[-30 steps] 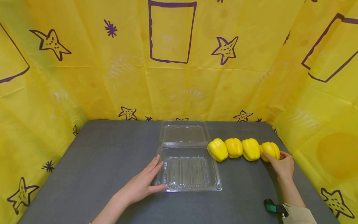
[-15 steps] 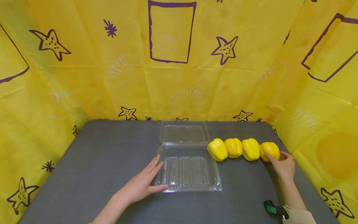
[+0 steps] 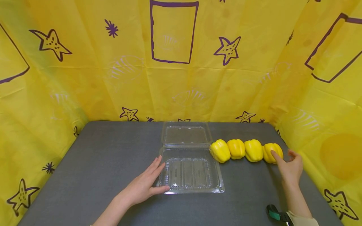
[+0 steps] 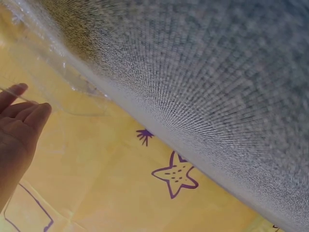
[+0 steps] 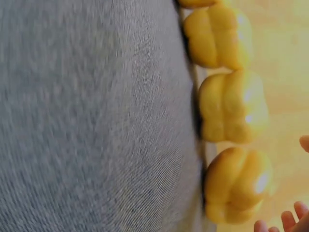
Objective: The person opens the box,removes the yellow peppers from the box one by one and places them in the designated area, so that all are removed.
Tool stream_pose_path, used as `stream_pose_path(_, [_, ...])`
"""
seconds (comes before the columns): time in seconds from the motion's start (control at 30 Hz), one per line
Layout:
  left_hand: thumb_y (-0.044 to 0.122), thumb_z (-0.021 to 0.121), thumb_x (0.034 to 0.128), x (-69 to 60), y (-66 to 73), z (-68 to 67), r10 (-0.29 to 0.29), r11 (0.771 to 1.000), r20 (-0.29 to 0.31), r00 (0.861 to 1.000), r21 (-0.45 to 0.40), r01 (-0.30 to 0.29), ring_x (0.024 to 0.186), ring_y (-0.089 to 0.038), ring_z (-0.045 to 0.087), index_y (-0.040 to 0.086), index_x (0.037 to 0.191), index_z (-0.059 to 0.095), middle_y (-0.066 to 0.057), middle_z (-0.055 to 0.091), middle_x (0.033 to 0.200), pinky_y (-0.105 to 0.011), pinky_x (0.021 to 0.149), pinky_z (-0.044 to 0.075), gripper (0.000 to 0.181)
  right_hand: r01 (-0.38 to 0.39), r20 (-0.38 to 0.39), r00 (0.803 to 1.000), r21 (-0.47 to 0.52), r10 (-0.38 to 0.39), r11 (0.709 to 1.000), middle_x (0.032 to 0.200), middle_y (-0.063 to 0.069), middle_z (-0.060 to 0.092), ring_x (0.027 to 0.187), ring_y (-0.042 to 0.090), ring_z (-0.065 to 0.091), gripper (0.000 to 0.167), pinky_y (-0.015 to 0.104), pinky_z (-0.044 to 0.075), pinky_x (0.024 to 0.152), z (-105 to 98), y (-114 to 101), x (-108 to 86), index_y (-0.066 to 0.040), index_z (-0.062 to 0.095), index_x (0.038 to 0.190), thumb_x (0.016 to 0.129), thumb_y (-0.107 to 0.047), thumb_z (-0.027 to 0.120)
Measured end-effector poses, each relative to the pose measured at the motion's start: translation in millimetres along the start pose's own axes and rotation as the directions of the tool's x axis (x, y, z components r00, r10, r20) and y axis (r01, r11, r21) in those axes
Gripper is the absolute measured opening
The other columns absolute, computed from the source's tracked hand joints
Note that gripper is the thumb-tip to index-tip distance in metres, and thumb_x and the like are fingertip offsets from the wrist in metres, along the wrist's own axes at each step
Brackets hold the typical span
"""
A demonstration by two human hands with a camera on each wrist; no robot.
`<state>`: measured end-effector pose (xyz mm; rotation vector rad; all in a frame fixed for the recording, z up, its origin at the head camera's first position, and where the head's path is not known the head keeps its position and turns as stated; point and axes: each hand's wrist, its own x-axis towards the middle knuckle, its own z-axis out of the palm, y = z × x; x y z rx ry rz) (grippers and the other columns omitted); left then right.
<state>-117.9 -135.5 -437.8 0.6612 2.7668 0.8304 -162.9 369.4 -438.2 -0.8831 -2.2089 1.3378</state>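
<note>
A clear plastic clamshell container [image 3: 188, 185] lies unfolded mid-table, its lid [image 3: 186, 135] tipped back toward the wall. Along its left rim rests my left hand [image 3: 142, 185], fingers straight and thumb at the front corner; in the left wrist view, part of that hand [image 4: 17, 125] shows beside the clear plastic. Several yellow bell peppers stand in a row to the right of the container. My right hand [image 3: 291, 169] is at the rightmost bell pepper [image 3: 272, 153], thumb and fingers spread. The right wrist view shows its fingertips [image 5: 288, 220] apart from that pepper [image 5: 236, 186].
The leftmost bell pepper [image 3: 220, 151] sits against the container's right side. A grey cloth covers the table [image 3: 99, 163]. Yellow patterned curtains [image 3: 127, 84] enclose the back and sides. A black strap with a green patch [image 3: 274, 213] is by the right wrist.
My right hand has loosened from the rightmost bell pepper and drawn slightly right, its fingers spreading apart. The pepper, the container and my left hand have stayed in place.
</note>
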Motion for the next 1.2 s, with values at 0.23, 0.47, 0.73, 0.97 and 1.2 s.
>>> stream_pose_path(0.23, [0.058,0.067,0.0848,0.6,-0.1,-0.7,0.014,1.000,-0.015,1.000,0.027,-0.014,0.148,-0.027,0.010,0.007,0.152,0.033,-0.009,0.009,0.163,-0.055,0.109,0.030,0.091,0.017,0.013,1.000,0.057,-0.017,0.998,0.130,-0.001,0.040,0.121,0.026,0.034,0.072,0.024,0.038,0.081,2,-19,-19.7,-0.014,0.043,0.140,0.082,-0.043,0.076])
stream_pose_path(0.47, [0.059,0.066,0.0847,0.0,-1.0,-1.8,0.029,0.999,-0.024,0.999,0.044,-0.028,0.148,-0.027,0.009,0.006,0.152,0.033,-0.009,0.010,0.162,-0.054,0.110,0.028,0.092,0.010,0.084,0.996,0.127,-0.021,0.992,0.139,0.001,0.037,0.124,0.021,0.034,0.070,0.016,0.039,0.082,14,-32,-37.0,-0.018,0.041,0.141,0.085,-0.041,0.075])
stream_pose_path(0.73, [0.058,0.068,0.0840,0.3,-1.7,-2.7,0.030,0.999,-0.019,0.999,0.021,-0.029,0.148,-0.030,0.011,0.005,0.151,0.034,-0.010,0.011,0.162,-0.054,0.111,0.026,0.092,0.051,0.103,0.992,0.165,-0.069,0.985,0.137,0.003,0.040,0.120,0.022,0.040,0.065,0.013,0.040,0.082,28,-41,-55.3,-0.015,0.043,0.139,0.087,-0.038,0.073])
stream_pose_path(0.97, [0.057,0.068,0.0841,0.5,-1.2,-4.3,0.039,0.999,-0.031,0.999,0.033,-0.038,0.147,-0.031,0.013,0.006,0.151,0.036,-0.010,0.013,0.162,-0.054,0.113,0.022,0.090,0.050,0.155,0.985,0.196,-0.081,0.979,0.140,0.005,0.041,0.125,0.020,0.036,0.066,0.034,0.037,0.102,38,-49,-67.6,-0.012,0.041,0.140,0.088,-0.037,0.072])
stream_pose_path(1.2, [0.051,0.068,0.0872,0.9,-2.1,-9.5,0.123,0.989,-0.103,0.987,0.100,-0.113,0.147,-0.029,0.017,0.006,0.147,0.043,-0.013,0.022,0.159,-0.052,0.114,0.021,0.079,0.083,0.205,0.970,0.209,-0.127,0.974,0.141,0.004,0.041,0.123,0.021,0.038,0.065,0.019,0.039,0.088,47,-51,-77.4,-0.010,0.041,0.142,0.090,-0.036,0.070])
